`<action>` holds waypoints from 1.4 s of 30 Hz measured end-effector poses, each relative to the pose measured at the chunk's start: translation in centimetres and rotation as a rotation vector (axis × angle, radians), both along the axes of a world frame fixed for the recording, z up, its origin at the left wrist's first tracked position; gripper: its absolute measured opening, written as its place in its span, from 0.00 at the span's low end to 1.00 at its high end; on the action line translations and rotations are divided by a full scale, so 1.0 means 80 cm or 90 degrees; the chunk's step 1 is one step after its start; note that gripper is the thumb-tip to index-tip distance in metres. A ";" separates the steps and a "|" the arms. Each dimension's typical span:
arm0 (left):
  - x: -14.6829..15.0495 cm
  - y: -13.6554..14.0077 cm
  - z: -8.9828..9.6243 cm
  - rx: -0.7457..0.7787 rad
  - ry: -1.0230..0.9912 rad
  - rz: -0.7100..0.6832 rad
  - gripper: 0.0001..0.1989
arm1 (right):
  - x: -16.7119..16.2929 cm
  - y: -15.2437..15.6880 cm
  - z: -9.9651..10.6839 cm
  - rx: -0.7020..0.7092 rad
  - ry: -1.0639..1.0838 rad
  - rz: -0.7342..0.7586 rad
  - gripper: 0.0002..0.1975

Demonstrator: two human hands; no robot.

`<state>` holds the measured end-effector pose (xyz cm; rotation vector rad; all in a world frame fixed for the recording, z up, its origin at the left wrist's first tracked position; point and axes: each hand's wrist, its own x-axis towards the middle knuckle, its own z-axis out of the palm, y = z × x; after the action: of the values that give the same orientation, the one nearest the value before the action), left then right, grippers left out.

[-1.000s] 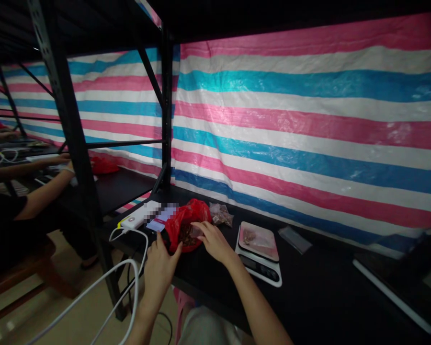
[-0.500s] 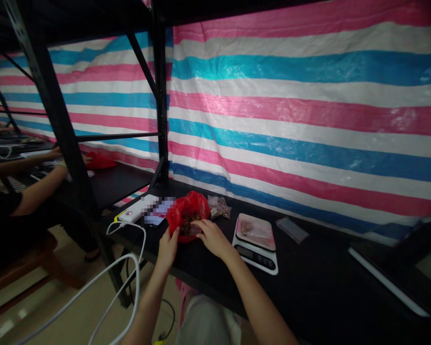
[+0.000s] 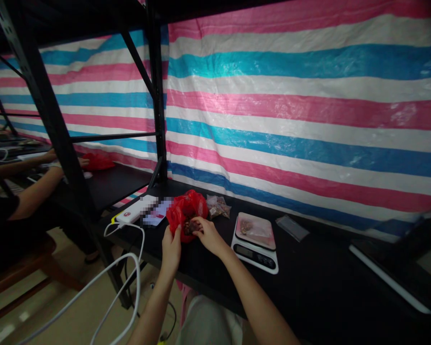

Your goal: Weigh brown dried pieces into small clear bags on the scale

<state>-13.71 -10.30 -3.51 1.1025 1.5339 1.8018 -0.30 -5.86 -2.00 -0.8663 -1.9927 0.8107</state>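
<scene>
While your left hand (image 3: 172,242) pinches the near edge of the red bag (image 3: 185,205), hold it lightly so the mouth gapes toward you; your right hand (image 3: 207,234) is half-curled at the brown bits (image 3: 188,227) inside, though whether it grips any, you cannot tell from here. The bag sits on the surface (image 3: 316,278), left of the scale (image 3: 254,256), so work with your right forearm clear of that

1 head-worn camera, facing forward and down, desk (image 3: 319,282) near, striped sheet (image 3: 290,112) beyond
</scene>
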 end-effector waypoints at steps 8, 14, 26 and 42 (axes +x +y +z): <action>-0.004 0.007 -0.011 0.024 -0.035 0.020 0.17 | -0.001 0.006 -0.004 -0.083 0.082 0.007 0.17; -0.001 -0.007 -0.013 0.046 0.031 0.106 0.20 | 0.001 0.006 -0.002 -0.156 0.189 0.035 0.16; 0.117 -0.030 0.069 0.236 0.478 -0.141 0.17 | 0.159 -0.005 0.069 -0.083 0.428 -0.118 0.20; 0.221 0.098 0.063 0.210 0.621 -0.646 0.28 | 0.252 -0.011 0.055 -0.118 0.550 -0.146 0.16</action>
<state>3.94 -2.49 1.51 2.5430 0.7090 0.7902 19.83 -6.72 2.42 -0.6632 -1.0575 1.0201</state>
